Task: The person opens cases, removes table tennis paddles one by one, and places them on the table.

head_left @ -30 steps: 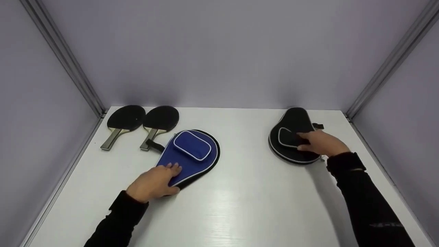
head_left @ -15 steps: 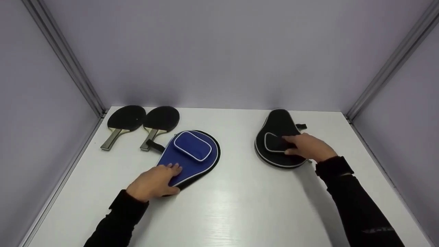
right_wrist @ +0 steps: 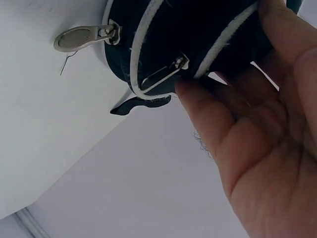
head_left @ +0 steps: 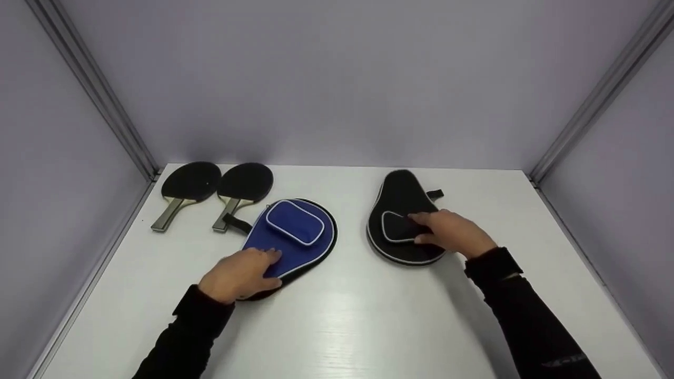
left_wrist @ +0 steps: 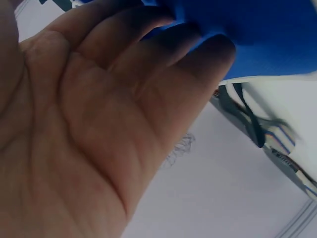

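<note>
In the head view my left hand (head_left: 239, 275) rests on the narrow end of a blue table tennis bat case (head_left: 288, 252), its fingers fairly straight and its thumb by the near edge. The left wrist view shows the palm, with the fingertips against the blue cloth (left_wrist: 267, 39). To the right, my right hand (head_left: 455, 231) grips a black table tennis bat case (head_left: 403, 195) by its white-piped front pocket. Thumb and fingers lie on either side of that pocket (right_wrist: 218, 25) in the right wrist view, close to its zip pull (right_wrist: 163, 77).
Two black table tennis bats, one at far left (head_left: 190, 181) and one beside it (head_left: 245, 181), lie on the white table (head_left: 337, 331). The blue case's black strap (head_left: 237, 223) overlaps the nearer bat's handle. Grey walls (head_left: 337, 79) rise behind and at both sides.
My right hand has moved the black case left across the table, closer to the blue case. The left hand and the blue case stay nearly where they were; the bats lie unmoved.
</note>
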Motion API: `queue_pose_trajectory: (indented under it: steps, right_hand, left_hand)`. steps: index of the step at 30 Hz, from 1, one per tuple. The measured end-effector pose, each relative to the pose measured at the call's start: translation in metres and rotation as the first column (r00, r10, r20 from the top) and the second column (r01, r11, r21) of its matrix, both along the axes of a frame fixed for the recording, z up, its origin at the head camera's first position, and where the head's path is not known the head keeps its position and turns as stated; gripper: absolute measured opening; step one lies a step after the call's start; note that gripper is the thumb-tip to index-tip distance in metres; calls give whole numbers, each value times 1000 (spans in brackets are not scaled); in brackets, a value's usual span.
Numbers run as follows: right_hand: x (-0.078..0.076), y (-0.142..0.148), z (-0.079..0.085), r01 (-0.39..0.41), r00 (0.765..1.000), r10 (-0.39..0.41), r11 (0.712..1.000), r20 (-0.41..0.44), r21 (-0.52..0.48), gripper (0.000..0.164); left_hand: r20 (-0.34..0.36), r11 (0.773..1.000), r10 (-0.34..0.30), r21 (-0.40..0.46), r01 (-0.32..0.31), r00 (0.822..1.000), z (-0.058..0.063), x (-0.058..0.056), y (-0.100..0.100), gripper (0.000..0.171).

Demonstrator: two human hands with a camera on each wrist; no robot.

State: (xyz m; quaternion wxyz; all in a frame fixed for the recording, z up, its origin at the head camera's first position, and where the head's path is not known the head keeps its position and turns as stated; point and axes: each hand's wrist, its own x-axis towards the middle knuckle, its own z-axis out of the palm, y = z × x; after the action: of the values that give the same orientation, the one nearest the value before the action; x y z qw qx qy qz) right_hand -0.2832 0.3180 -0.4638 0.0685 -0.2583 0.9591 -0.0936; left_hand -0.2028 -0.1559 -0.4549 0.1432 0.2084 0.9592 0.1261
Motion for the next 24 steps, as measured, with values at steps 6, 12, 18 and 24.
queue_pose_trajectory:
  steps: [6,12,18,24]
  right_hand:
    - [3,-15,-7,-22,1000,22,999,-17,-25,61]
    - [8,-28,-10,-47,999,46,998,-19,-32,61]
    - [13,-37,-11,-39,999,38,998,-9,-41,60]
    - [13,-40,-14,-7,1000,7,999,-11,-47,61]
  left_hand:
    - [-108,998,-50,41,54,993,9,2,18,64]
    - [-150,986,-133,78,146,980,12,-3,41,62]
    - [-217,974,-205,55,221,955,10,-12,74,63]
    - [-279,949,-311,-32,315,909,8,-23,118,66]
